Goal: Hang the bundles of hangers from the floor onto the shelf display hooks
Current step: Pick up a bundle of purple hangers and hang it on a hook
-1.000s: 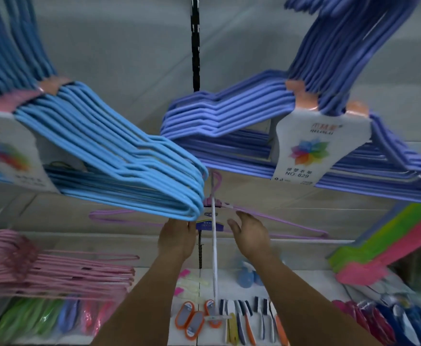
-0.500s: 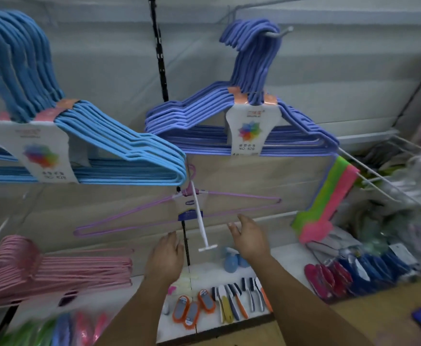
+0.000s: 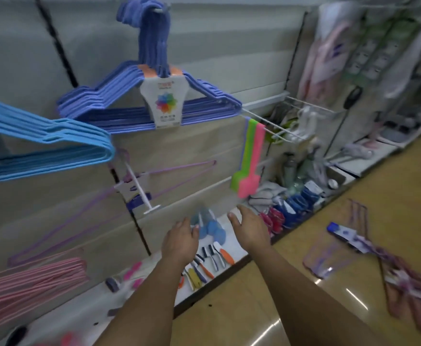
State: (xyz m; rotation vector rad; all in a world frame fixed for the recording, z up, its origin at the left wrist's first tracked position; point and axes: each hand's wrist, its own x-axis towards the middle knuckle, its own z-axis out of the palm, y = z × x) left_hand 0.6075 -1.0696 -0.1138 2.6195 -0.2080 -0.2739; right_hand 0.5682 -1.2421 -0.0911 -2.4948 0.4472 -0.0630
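At far left, above and well left of our hands, we see a bundle of light blue coated hangers on the wall, with a bundle of pink hangers lower down. A thin lilac wire hanger hangs on a white display hook, up and left of our left hand. High above both hands hangs a bundle of violet-blue hangers with a white card label. Both hands are released, fingers relaxed, grasping nothing. Our right hand hovers just beside the left. Well to its right, a bundle of lilac hangers with a blue-and-white label lies on the glossy tan floor, blurred.
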